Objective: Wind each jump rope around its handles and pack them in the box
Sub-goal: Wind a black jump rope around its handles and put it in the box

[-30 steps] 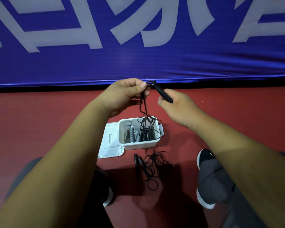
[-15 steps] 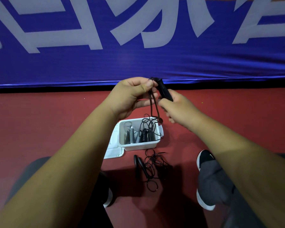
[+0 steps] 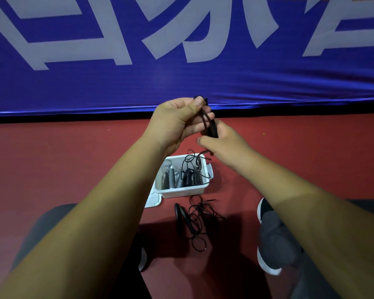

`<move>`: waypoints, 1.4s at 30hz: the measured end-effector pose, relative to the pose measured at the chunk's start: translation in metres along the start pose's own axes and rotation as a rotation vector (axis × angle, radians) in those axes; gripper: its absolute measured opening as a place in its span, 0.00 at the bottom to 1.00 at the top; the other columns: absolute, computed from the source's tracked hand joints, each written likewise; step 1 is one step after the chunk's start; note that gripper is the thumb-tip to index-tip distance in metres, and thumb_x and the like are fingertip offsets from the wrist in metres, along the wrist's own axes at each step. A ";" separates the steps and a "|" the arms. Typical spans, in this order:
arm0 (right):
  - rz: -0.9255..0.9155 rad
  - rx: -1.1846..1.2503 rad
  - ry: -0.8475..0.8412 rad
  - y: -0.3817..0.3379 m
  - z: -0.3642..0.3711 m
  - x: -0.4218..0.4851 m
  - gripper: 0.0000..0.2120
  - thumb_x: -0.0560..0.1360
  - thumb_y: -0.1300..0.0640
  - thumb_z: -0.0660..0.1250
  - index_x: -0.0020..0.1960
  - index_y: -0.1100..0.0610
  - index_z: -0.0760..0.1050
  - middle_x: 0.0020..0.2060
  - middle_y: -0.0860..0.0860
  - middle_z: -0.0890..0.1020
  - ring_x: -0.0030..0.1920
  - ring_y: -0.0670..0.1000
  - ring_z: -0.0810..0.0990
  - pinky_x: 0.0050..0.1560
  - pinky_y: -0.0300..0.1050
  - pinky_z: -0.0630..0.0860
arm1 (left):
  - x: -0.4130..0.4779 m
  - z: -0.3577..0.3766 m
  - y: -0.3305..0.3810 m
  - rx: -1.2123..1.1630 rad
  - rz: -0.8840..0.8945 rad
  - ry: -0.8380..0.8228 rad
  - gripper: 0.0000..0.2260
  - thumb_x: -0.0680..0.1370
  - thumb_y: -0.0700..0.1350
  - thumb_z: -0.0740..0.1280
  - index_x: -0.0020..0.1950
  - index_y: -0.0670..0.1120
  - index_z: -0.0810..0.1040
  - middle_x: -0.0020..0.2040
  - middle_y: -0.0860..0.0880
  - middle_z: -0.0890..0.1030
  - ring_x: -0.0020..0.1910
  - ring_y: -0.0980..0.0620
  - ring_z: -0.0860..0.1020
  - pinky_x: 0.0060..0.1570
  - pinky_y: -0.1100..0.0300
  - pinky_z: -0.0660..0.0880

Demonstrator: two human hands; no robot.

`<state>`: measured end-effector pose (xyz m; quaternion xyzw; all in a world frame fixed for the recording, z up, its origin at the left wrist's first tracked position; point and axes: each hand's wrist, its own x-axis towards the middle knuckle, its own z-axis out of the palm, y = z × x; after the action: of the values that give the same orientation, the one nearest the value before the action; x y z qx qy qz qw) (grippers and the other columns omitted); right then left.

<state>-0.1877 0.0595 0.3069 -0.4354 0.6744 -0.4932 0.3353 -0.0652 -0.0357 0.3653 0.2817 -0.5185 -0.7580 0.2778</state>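
Observation:
My left hand [image 3: 177,121] pinches the top of a black jump rope's handles [image 3: 211,128], held upright in the air above the box. My right hand [image 3: 227,145] closes on the lower end of the same handles. The thin black cord [image 3: 192,158] hangs from them in loose loops down into the white plastic box [image 3: 181,192] on the floor. Inside the box lie wound ropes, one grey [image 3: 171,178] and one black [image 3: 190,178]. A second black jump rope [image 3: 194,219] lies unwound in a tangle on the floor in front of the box.
The box's white lid [image 3: 153,200] lies flat beside its left wall. A blue banner with white lettering [image 3: 181,61] hangs behind the red floor. My knees and black-and-white shoes [image 3: 266,264] frame the tangled rope on both sides.
The handles have swung from a slant to nearly upright. My right hand has slid down and under them, closer to my left hand, which keeps its pinch at the top.

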 end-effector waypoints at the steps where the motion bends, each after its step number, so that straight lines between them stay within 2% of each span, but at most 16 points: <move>1: 0.008 -0.037 0.009 0.000 0.000 0.000 0.10 0.76 0.56 0.70 0.56 0.47 0.77 0.40 0.41 0.81 0.38 0.41 0.77 0.43 0.44 0.73 | 0.000 0.001 0.000 0.001 -0.001 0.001 0.08 0.83 0.42 0.69 0.54 0.38 0.81 0.47 0.42 0.86 0.50 0.45 0.87 0.46 0.57 0.85; 5: 0.052 -0.091 0.036 -0.002 0.001 0.004 0.02 0.75 0.54 0.64 0.44 0.47 0.74 0.31 0.43 0.75 0.33 0.48 0.74 0.39 0.48 0.71 | 0.000 0.001 0.004 -0.002 -0.003 -0.014 0.08 0.83 0.42 0.69 0.54 0.37 0.80 0.48 0.40 0.86 0.53 0.42 0.87 0.53 0.51 0.85; 9: 0.067 -0.088 0.044 -0.002 -0.001 0.008 0.02 0.74 0.51 0.65 0.46 0.47 0.75 0.34 0.46 0.79 0.34 0.49 0.76 0.41 0.52 0.74 | 0.002 -0.007 0.008 0.073 0.000 0.011 0.08 0.82 0.44 0.71 0.53 0.39 0.82 0.48 0.42 0.86 0.50 0.46 0.86 0.59 0.50 0.83; 15: 0.003 -0.130 0.000 0.002 -0.003 0.006 0.04 0.80 0.50 0.69 0.53 0.47 0.79 0.36 0.43 0.82 0.38 0.47 0.80 0.47 0.51 0.78 | 0.003 -0.015 0.006 0.191 0.018 0.017 0.10 0.82 0.47 0.71 0.49 0.40 0.83 0.46 0.42 0.85 0.40 0.51 0.82 0.51 0.56 0.84; 23: -0.007 -0.066 -0.013 -0.003 -0.007 0.001 0.10 0.82 0.48 0.71 0.50 0.55 0.80 0.30 0.46 0.80 0.34 0.50 0.75 0.40 0.49 0.72 | 0.004 -0.024 0.008 0.305 0.097 0.037 0.12 0.82 0.49 0.72 0.51 0.39 0.83 0.45 0.42 0.86 0.44 0.47 0.85 0.48 0.55 0.83; 25: 0.006 -0.018 0.016 -0.004 -0.007 0.002 0.10 0.82 0.47 0.71 0.47 0.53 0.79 0.30 0.46 0.80 0.33 0.51 0.76 0.40 0.52 0.74 | 0.010 -0.028 0.003 0.244 0.097 0.102 0.13 0.83 0.51 0.70 0.52 0.40 0.81 0.42 0.44 0.84 0.42 0.47 0.83 0.47 0.53 0.82; 27: 0.020 0.107 0.021 -0.007 -0.009 0.003 0.10 0.82 0.48 0.70 0.48 0.53 0.78 0.29 0.47 0.78 0.34 0.53 0.75 0.39 0.53 0.74 | 0.020 -0.030 -0.010 0.276 0.060 0.188 0.10 0.85 0.47 0.66 0.54 0.41 0.79 0.41 0.45 0.84 0.42 0.46 0.83 0.49 0.51 0.80; 28: 0.026 0.183 0.019 -0.011 -0.010 0.004 0.10 0.83 0.49 0.70 0.49 0.55 0.77 0.29 0.47 0.77 0.35 0.53 0.75 0.37 0.51 0.75 | 0.023 -0.031 -0.019 0.342 0.019 0.162 0.06 0.84 0.41 0.64 0.57 0.41 0.78 0.44 0.46 0.85 0.46 0.46 0.85 0.51 0.50 0.79; 30: 0.033 0.310 0.018 -0.019 -0.013 0.003 0.10 0.85 0.52 0.69 0.50 0.58 0.76 0.29 0.48 0.76 0.35 0.53 0.74 0.33 0.47 0.73 | 0.022 -0.033 -0.036 0.496 -0.081 -0.119 0.19 0.78 0.29 0.60 0.67 0.41 0.76 0.54 0.49 0.87 0.61 0.47 0.84 0.56 0.52 0.75; 31: 0.032 0.358 0.020 -0.024 -0.015 0.002 0.10 0.85 0.52 0.69 0.51 0.58 0.75 0.30 0.49 0.76 0.35 0.53 0.74 0.31 0.46 0.72 | 0.017 -0.032 -0.042 0.547 -0.123 -0.285 0.26 0.74 0.27 0.59 0.71 0.42 0.74 0.59 0.51 0.85 0.67 0.50 0.81 0.60 0.54 0.74; 33: 0.031 0.437 0.040 -0.034 -0.021 0.002 0.11 0.85 0.50 0.68 0.52 0.59 0.75 0.31 0.51 0.76 0.33 0.54 0.72 0.30 0.46 0.68 | 0.007 -0.026 -0.050 0.641 -0.191 -0.500 0.27 0.74 0.27 0.61 0.72 0.43 0.75 0.65 0.53 0.83 0.70 0.55 0.78 0.65 0.58 0.72; 35: 0.015 0.482 0.113 -0.042 -0.028 0.003 0.11 0.85 0.51 0.68 0.51 0.58 0.74 0.30 0.51 0.77 0.33 0.54 0.73 0.28 0.45 0.68 | 0.002 -0.022 -0.053 0.672 -0.234 -0.607 0.16 0.82 0.30 0.63 0.69 0.40 0.77 0.60 0.49 0.84 0.64 0.53 0.81 0.66 0.58 0.73; 37: -0.010 0.453 0.217 -0.045 -0.037 0.005 0.11 0.85 0.51 0.67 0.51 0.59 0.75 0.30 0.52 0.79 0.33 0.54 0.74 0.29 0.45 0.70 | -0.003 -0.019 -0.048 0.616 -0.241 -0.669 0.08 0.87 0.39 0.62 0.59 0.38 0.79 0.44 0.45 0.81 0.54 0.44 0.82 0.63 0.50 0.75; 38: -0.019 0.412 0.265 -0.046 -0.042 0.006 0.12 0.85 0.50 0.67 0.51 0.59 0.76 0.30 0.51 0.80 0.32 0.54 0.74 0.30 0.45 0.71 | -0.004 -0.019 -0.045 0.572 -0.249 -0.665 0.09 0.87 0.43 0.61 0.56 0.39 0.79 0.39 0.46 0.76 0.47 0.43 0.81 0.59 0.47 0.76; 40: -0.024 0.320 0.339 -0.045 -0.053 0.007 0.13 0.86 0.48 0.66 0.53 0.58 0.78 0.29 0.50 0.81 0.31 0.54 0.76 0.31 0.46 0.72 | -0.006 -0.021 -0.033 0.449 -0.263 -0.645 0.13 0.87 0.50 0.60 0.53 0.42 0.77 0.35 0.49 0.65 0.33 0.49 0.70 0.45 0.50 0.77; 42: -0.015 0.287 0.373 -0.043 -0.061 0.007 0.13 0.86 0.47 0.65 0.55 0.57 0.79 0.29 0.49 0.82 0.34 0.55 0.82 0.30 0.45 0.74 | -0.006 -0.023 -0.023 0.313 -0.277 -0.615 0.17 0.86 0.57 0.59 0.52 0.44 0.76 0.35 0.51 0.58 0.29 0.55 0.58 0.31 0.59 0.65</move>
<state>-0.2331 0.0699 0.3659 -0.2897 0.6442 -0.6585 0.2597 -0.0473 -0.0392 0.3376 0.1476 -0.6443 -0.7492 -0.0426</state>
